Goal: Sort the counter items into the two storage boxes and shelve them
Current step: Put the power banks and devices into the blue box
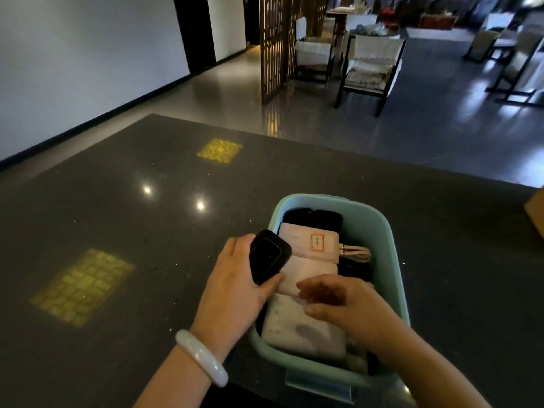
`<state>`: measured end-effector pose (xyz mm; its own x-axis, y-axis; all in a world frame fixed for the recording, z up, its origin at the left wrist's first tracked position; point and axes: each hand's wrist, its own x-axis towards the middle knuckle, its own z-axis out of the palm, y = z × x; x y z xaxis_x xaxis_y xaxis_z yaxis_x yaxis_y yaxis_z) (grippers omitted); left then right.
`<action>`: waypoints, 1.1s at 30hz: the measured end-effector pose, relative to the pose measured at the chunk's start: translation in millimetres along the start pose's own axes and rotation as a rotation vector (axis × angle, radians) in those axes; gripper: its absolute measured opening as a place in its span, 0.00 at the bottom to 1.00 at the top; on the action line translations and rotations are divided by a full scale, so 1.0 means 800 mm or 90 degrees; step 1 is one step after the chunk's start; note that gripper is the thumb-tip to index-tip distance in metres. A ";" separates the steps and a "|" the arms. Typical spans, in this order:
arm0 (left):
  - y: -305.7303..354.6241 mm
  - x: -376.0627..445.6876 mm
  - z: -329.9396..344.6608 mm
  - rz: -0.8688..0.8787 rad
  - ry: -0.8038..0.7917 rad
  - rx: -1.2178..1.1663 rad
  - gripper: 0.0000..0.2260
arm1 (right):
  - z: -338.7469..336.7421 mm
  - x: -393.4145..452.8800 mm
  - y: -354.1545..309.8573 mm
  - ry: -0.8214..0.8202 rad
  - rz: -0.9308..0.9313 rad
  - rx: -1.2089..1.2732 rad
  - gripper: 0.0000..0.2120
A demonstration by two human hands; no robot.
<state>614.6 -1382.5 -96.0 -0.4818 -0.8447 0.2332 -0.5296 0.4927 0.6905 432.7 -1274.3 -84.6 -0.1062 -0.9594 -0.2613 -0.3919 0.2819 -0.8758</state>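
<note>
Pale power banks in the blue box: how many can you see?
3. One with a red sticker toward the far end, one mid-box partly under the hands, one nearest. Dark items around them may hide more.

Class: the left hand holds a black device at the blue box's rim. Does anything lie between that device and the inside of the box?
Yes. The box is already packed: pink power banks lie right under the black device, and the right hand reaches over them. The left hand has little free room.

Prob. restaurant: chairs [369, 66], lattice screen [275, 45]
</note>
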 end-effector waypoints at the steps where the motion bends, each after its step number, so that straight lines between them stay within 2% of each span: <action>1: 0.006 0.001 0.004 0.016 -0.007 -0.010 0.29 | 0.000 0.002 -0.005 0.027 0.001 0.035 0.12; 3: 0.018 0.001 0.014 0.049 -0.018 -0.021 0.30 | 0.001 0.005 -0.014 0.074 -0.001 0.110 0.09; 7: 0.030 0.005 0.037 0.093 -0.034 -0.017 0.36 | -0.002 0.012 -0.024 0.213 -0.007 0.183 0.09; 10: 0.029 0.012 0.036 0.128 -0.070 -0.043 0.32 | -0.015 0.017 -0.024 0.266 -0.014 0.194 0.10; 12: 0.020 0.023 0.029 0.111 -0.079 -0.033 0.29 | -0.032 0.022 -0.021 0.316 -0.017 0.188 0.10; 15: 0.002 0.045 0.025 0.057 -0.079 0.079 0.29 | -0.070 0.031 -0.015 0.433 -0.034 0.142 0.09; 18: -0.004 0.067 0.032 -0.064 -0.160 0.061 0.26 | -0.108 0.044 -0.010 0.523 -0.044 0.026 0.09; 22: -0.003 0.073 0.040 -0.180 -0.228 -0.099 0.26 | -0.139 0.067 -0.002 0.539 -0.056 -0.154 0.07; 27: -0.004 0.071 0.041 -0.179 -0.224 -0.089 0.26 | -0.142 0.101 0.019 0.474 -0.003 -0.307 0.07; 33: -0.009 0.068 0.045 -0.167 -0.204 -0.092 0.24 | -0.132 0.115 0.056 0.499 0.047 -0.373 0.14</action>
<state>566.8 -1424.1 -113.0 -0.5485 -0.8184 -0.1715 -0.5708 0.2165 0.7920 309.1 -1351.1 -105.1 -0.6421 -0.7339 0.2215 -0.7291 0.4953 -0.4723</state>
